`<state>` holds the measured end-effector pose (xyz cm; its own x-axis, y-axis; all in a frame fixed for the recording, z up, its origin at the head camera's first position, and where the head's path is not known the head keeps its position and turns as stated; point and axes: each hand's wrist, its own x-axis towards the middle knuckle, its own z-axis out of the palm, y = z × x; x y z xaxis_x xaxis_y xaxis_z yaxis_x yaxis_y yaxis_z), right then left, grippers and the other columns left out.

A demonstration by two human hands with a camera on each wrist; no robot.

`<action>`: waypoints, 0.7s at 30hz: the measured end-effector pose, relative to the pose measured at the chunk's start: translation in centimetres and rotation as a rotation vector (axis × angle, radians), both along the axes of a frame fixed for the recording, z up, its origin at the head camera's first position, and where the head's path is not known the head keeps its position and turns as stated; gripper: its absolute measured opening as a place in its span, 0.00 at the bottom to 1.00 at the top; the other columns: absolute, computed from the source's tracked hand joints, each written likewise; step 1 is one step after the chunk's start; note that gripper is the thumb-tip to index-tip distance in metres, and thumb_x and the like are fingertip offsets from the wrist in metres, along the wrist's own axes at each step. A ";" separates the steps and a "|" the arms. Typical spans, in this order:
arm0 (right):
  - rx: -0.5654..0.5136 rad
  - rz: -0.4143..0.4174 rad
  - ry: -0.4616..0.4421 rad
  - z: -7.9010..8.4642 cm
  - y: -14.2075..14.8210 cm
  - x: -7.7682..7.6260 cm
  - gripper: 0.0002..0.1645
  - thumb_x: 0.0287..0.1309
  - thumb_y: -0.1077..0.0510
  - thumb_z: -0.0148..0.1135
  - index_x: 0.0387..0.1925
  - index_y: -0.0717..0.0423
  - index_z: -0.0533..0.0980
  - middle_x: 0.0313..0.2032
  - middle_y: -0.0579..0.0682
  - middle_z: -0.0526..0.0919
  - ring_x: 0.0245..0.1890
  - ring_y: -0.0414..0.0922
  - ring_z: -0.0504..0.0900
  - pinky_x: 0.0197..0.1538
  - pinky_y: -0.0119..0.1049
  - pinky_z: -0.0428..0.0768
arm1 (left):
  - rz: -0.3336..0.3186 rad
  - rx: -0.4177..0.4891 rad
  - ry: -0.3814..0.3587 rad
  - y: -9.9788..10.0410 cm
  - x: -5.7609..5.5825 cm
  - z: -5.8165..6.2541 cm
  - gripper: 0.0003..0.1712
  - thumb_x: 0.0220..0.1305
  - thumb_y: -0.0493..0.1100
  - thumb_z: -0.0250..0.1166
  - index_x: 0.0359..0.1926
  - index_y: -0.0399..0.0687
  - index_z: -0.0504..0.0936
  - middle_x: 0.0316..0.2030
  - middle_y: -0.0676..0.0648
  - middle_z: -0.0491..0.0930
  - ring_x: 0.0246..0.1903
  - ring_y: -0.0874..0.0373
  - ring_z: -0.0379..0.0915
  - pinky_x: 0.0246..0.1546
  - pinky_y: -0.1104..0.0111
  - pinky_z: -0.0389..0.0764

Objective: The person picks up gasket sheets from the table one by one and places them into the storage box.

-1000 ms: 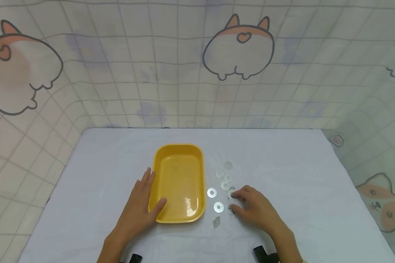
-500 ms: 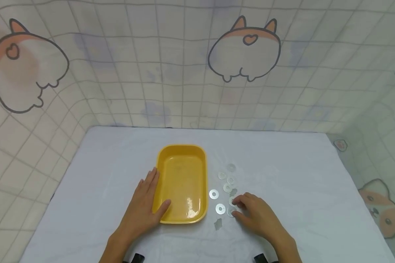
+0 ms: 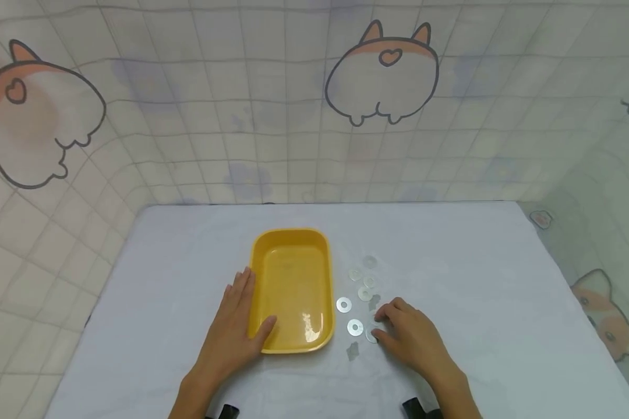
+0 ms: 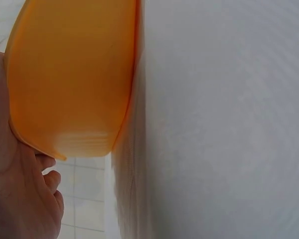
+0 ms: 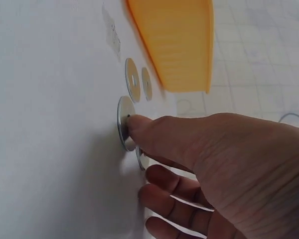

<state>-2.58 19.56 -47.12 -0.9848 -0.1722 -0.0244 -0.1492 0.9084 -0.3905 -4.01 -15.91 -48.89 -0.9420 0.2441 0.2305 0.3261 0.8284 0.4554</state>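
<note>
In the head view a yellow tray (image 3: 292,273) lies on the white-covered table. My left hand (image 3: 233,329) rests along its left side, fingers extended at the rim and thumb over the near-left edge. The left wrist view shows this hand (image 4: 17,174) against the outer side of the tray (image 4: 72,74). To the right of the tray, my right hand (image 3: 411,337) reaches down among several flat metal washers (image 3: 354,327). Its thumb touches a washer (image 5: 123,137) on the table in the right wrist view. The index fingertip is at another washer, mostly hidden.
More washers (image 3: 364,294) lie in a loose group beyond the right hand. Two grey patches, one a diamond shape (image 3: 353,351), show on the white cloth (image 3: 466,262). A tile-patterned curtain (image 3: 272,116) with cartoon animals hangs behind and around the table.
The view has shifted slightly. Both hands keep nearly the same places: the left at the tray's side, the right with thumb and index finger over the same washers.
</note>
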 end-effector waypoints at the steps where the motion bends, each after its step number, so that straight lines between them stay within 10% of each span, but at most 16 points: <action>1: 0.001 -0.002 0.000 0.0 -0.2 0.0 0.14 0.53 0.54 0.81 0.40 0.46 0.84 0.39 0.42 0.83 0.38 0.39 0.82 0.45 0.42 0.84 | 0.006 0.002 0.006 -0.1 0.1 0.0 0.55 0.70 0.58 0.65 0.84 0.38 0.49 0.85 0.39 0.51 0.83 0.37 0.51 0.86 0.71 0.29; 21: 0.006 0.034 -0.086 0.3 -0.9 0.8 0.14 0.53 0.53 0.81 0.41 0.44 0.86 0.36 0.38 0.84 0.36 0.36 0.79 0.46 0.40 0.84 | 0.020 -0.007 -0.031 0.2 0.2 0.4 0.54 0.72 0.59 0.64 0.85 0.39 0.48 0.86 0.41 0.49 0.84 0.38 0.48 0.88 0.62 0.36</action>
<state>-1.73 18.63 -46.79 -0.9726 -0.2050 -0.1097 -0.1460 0.9056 -0.3982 -3.83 -15.74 -48.50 -0.9535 0.2264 0.1990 0.2948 0.8379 0.4593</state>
